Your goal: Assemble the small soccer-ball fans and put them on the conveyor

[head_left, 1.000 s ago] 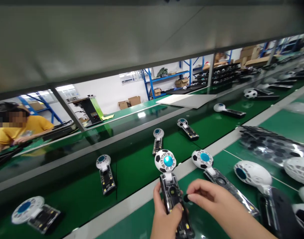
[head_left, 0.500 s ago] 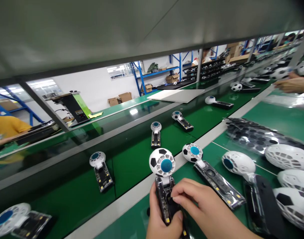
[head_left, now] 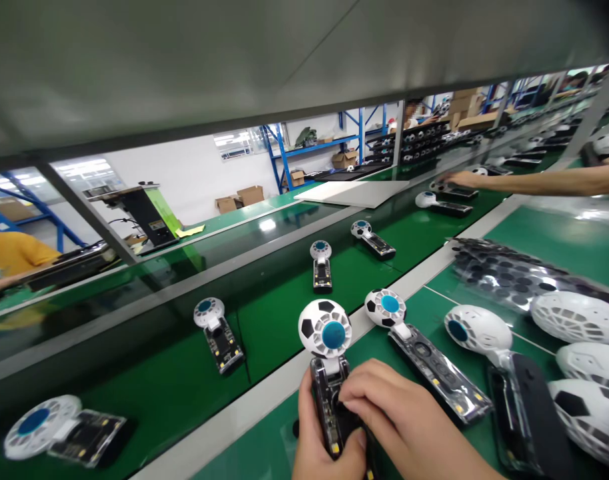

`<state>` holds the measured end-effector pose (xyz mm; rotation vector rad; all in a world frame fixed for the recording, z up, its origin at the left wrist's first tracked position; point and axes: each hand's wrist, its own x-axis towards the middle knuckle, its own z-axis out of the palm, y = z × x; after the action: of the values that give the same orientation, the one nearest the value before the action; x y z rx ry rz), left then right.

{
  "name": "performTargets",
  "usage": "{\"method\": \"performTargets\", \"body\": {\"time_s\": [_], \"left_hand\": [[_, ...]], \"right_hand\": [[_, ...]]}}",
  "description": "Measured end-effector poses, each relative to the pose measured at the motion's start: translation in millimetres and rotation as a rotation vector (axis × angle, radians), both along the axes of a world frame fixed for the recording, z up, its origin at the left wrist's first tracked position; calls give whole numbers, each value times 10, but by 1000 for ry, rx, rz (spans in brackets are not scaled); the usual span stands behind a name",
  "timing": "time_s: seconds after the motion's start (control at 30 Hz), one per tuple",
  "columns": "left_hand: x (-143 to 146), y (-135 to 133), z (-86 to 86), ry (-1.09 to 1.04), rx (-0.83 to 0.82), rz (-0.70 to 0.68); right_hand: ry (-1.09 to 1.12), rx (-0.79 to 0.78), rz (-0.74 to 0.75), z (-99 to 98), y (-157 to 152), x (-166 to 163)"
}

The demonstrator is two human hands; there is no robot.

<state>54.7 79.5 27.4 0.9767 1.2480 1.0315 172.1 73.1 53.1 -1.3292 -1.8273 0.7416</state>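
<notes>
My left hand (head_left: 320,448) is wrapped around the clear body of a device with a soccer-ball head (head_left: 325,329), its white ball upward with black patches and a blue disc. My right hand (head_left: 399,417) is closed, fingertips pinched together against the dark middle of that body; whatever they grip is hidden. Just right of my hands lies a similar device with a clear body (head_left: 437,373) and yellow squares. Beside it is another device with a black body (head_left: 529,407), its white ball head tilted left.
Similar devices (head_left: 224,341) are spaced along the green conveyor belt (head_left: 269,320). Several white ball heads (head_left: 592,417) sit at the right, near clear sheets of black discs (head_left: 524,273). A co-worker's arm (head_left: 524,181) reaches over the belt. A grey panel (head_left: 234,60) hangs overhead.
Devices on the belt have shifted to the right and away. The co-worker's hand has moved left, onto a device on the belt. My hands have barely moved.
</notes>
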Motion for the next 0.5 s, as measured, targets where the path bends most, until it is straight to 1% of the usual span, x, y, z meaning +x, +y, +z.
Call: {"method": "performTargets", "body": {"time_s": [0.13, 0.3, 0.4, 0.5], "left_hand": [[12, -5, 46, -25, -8, 13], [6, -7, 55, -33, -3, -3], [0, 0, 39, -50, 13, 5], [-22, 17, -9, -35, -8, 1]], "right_hand": [[-21, -2, -8, 19, -5, 0], [-99, 27, -19, 15, 23, -15], [-100, 78, -33, -27, 30, -34], [-50, 118, -86, -110, 17, -49]]}}
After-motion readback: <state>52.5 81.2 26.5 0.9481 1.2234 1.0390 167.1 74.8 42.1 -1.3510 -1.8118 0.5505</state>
